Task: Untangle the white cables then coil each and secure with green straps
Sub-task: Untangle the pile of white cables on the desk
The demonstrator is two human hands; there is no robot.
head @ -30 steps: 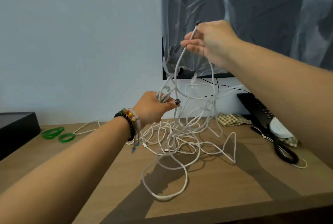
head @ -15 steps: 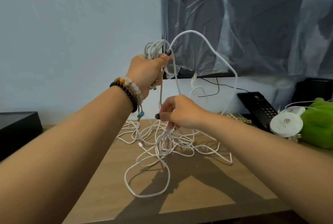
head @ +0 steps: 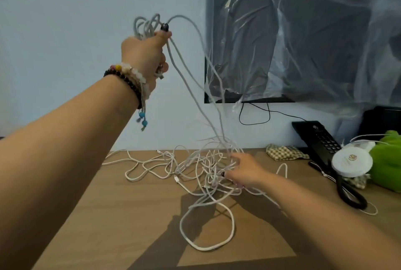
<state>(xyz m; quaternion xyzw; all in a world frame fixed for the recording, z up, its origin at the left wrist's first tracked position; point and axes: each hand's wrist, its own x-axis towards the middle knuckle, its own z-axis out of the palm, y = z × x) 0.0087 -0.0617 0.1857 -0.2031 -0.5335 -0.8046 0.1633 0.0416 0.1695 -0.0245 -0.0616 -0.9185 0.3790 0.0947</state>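
Since half-second earlier, left hand (head: 145,57) rose higher, gripping bunched loops of white cables (head: 195,167); right hand (head: 243,171) dropped into tangle on counter (head: 134,215), fingers curled among strands, grip uncertain. Risk: upward pull against pinned mass likely tightened knots; loose loops could slide off counter edge.

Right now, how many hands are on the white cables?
2. The left hand is raised and grips a bunch of loops of the white cables. The right hand is low, in the tangle on the table; its grip is unclear.
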